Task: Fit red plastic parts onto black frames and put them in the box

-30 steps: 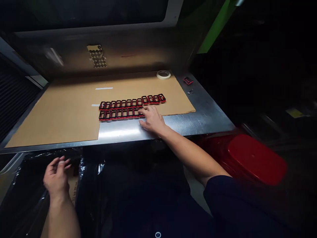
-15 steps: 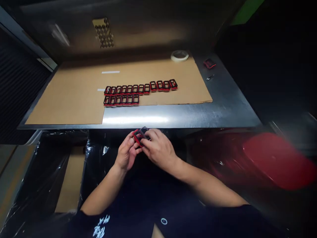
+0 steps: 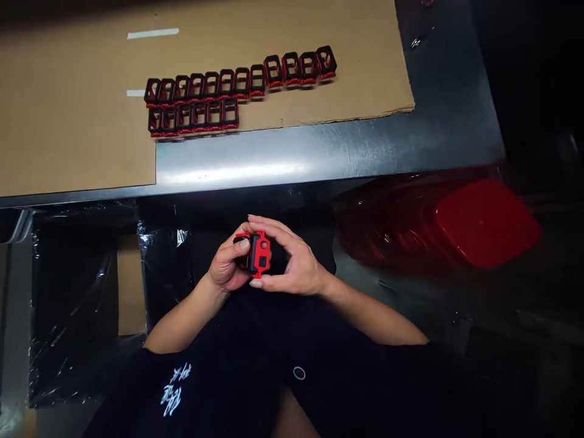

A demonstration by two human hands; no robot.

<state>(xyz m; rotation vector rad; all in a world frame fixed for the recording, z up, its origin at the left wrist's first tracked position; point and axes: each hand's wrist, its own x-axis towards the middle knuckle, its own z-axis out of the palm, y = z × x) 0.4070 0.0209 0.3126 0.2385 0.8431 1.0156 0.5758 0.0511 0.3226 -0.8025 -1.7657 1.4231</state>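
Note:
Just in front of the table edge, a small red and black plastic frame point(image 3: 261, 252) is between my two hands. My left hand point(image 3: 228, 261) is closed on its left side, thumb across the black part. Thumb and fingertips of my right hand point(image 3: 294, 258) pinch the piece at its top and bottom ends. A red face with a round hole and a square black patch points up toward me. Similar red and black frames point(image 3: 211, 85) stand in two rows on the cardboard sheet point(image 3: 347, 85), side by side.
The metal table point(image 3: 292, 158) has its front edge just beyond my hands. Two white tape strips point(image 3: 152, 33) mark the cardboard. A red stool or lid point(image 3: 488, 225) is at the right, and black plastic sheeting point(image 3: 77, 304) hangs at the lower left.
My view has tipped downward and closer. The frame in my hands has turned so its red face shows, and my right hand has shifted from covering it to pinching its ends.

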